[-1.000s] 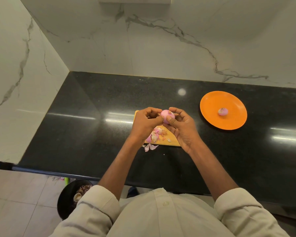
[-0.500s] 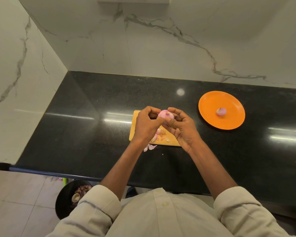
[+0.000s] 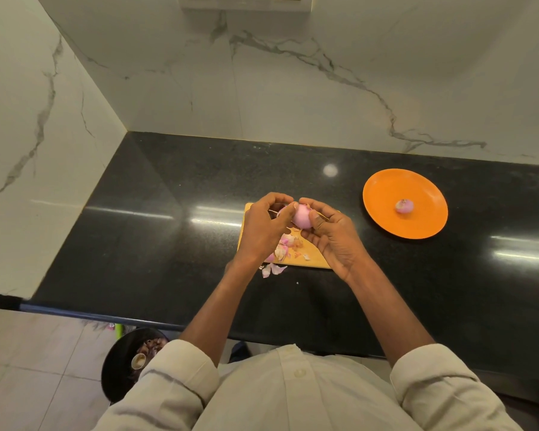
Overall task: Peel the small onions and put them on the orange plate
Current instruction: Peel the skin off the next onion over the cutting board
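Black polished stone counter (image 3: 175, 231) set in a corner of white veined marble walls. A wooden cutting board (image 3: 311, 259) lies on the counter, with loose onion skins (image 3: 285, 247) on it and a few more spilled off its near edge. Both hands are raised just above the board: the left hand (image 3: 262, 231) and the right hand (image 3: 333, 234) are closed together on one pink small onion (image 3: 302, 216), fingertips pinching it from either side. To the right, apart from the board, the orange plate (image 3: 383, 194) carries one peeled onion (image 3: 404, 206) near its centre.
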Demonstrator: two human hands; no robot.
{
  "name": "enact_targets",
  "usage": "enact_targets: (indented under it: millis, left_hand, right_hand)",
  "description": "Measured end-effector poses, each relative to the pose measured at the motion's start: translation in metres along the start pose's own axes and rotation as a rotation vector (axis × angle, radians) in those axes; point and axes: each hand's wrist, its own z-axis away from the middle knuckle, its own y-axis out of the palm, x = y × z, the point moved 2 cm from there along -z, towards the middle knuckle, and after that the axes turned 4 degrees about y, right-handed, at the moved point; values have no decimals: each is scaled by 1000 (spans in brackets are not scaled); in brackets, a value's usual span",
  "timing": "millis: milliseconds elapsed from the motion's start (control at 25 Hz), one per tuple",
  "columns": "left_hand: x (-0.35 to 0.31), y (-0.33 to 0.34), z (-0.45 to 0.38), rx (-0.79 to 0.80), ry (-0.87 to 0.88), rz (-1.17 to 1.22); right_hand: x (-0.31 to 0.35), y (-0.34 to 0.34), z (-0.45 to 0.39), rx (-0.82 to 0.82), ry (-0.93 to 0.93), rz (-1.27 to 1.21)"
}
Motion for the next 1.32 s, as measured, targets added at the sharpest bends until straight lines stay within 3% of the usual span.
enact_targets:
  millis: [320, 480, 720, 840, 1080, 1320]
  left_hand:
    - [-4, -4, 2, -61, 97, -54]
    - [-4, 2, 6, -72, 61, 68]
    - [-7, 4, 6, -293, 228, -262]
    - [-11, 5, 7, -263, 249, -223]
    - [-2, 8, 10, -111, 34, 118]
    - [-14, 8, 16, -83, 189, -9]
  right_hand:
    - [-2, 1, -4, -115, -74, 81]
    - [2, 2, -3, -152, -91, 51]
    - [-3, 14, 2, -215, -59, 88]
    - [-1, 9, 2, -195, -95, 147]
    - [-1, 3, 5, -172, -43, 22]
    - [3, 3, 6, -186, -83, 46]
